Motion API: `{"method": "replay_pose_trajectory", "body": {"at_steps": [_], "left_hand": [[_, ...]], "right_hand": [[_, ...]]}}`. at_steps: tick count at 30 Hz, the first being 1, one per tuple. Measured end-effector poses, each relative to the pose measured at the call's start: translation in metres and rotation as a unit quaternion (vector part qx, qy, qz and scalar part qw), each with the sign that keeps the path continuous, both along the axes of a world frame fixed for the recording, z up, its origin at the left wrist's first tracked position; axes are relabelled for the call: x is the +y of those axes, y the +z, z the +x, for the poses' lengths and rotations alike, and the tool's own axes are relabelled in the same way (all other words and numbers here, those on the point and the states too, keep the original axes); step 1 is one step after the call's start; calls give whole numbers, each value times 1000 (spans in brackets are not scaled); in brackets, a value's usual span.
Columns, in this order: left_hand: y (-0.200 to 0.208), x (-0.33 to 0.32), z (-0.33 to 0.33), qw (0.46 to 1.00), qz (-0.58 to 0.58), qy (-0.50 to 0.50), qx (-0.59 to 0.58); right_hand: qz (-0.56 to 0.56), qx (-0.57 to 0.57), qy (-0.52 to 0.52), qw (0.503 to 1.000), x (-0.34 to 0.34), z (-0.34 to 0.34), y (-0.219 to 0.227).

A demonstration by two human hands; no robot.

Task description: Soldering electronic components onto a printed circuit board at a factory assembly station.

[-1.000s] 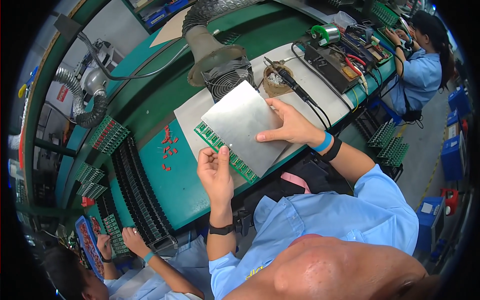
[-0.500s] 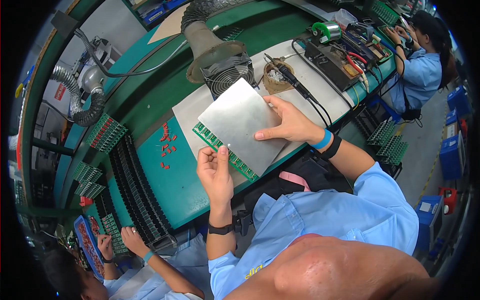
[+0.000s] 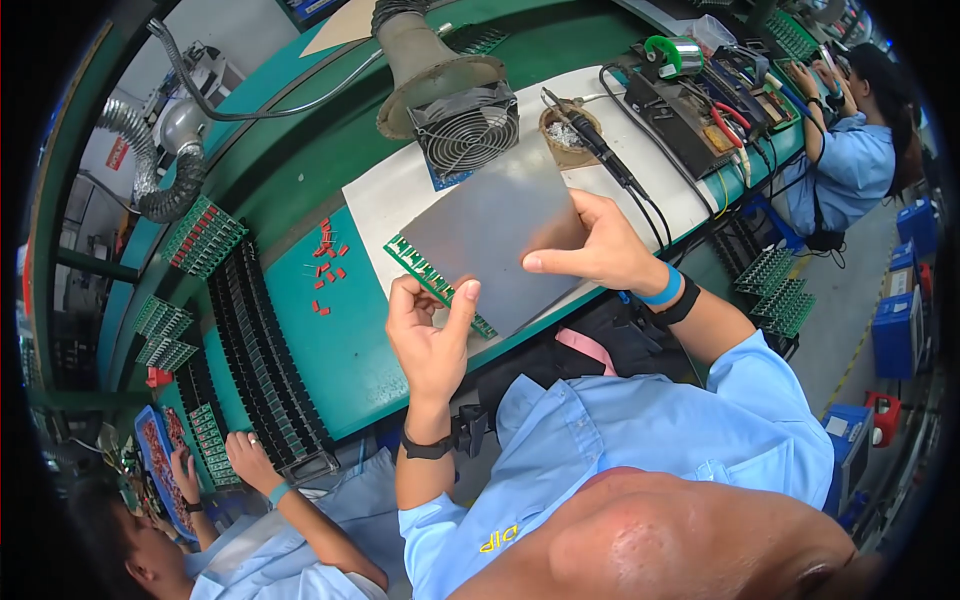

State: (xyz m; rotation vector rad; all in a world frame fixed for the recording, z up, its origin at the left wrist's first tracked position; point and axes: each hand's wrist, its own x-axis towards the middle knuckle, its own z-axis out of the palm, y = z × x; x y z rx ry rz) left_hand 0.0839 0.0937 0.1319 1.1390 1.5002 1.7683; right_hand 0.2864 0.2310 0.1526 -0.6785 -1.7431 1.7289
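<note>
While both hands grip it above the white mat (image 3: pixel 400 200), the grey sheet (image 3: pixel 495 235) over the green circuit board (image 3: pixel 430 278) runs diagonally; left hand (image 3: pixel 430 340) pinches the lower edge, right hand (image 3: pixel 590 250) the right side.

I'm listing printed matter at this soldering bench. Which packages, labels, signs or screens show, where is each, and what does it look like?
Red sign: far left wall beside the ribbed hose, small red rectangle, markings too small to make out.
Yellow mark: chest of the person's blue shirt, small.
Blue crates: floor at right, boxy.
No screens in view.
</note>
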Motion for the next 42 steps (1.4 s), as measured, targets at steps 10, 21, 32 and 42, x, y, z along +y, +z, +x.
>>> {"method": "replay_pose_trajectory", "body": {"at_steps": [10,21,32,42], "left_hand": [[17,-4,4,985,-43,-24,165],[18,38,-72,923,-173,-270,212],[19,25,-60,840,-226,-229,438],[26,51,-49,807,-201,-155,533]], "right_hand": [[161,63,-68,983,-14,19,-4],[619,34,-105,778,-7,20,-30],[546,-111,43,829,-43,20,-36],[518,-109,75,845,-16,10,-37]]}}
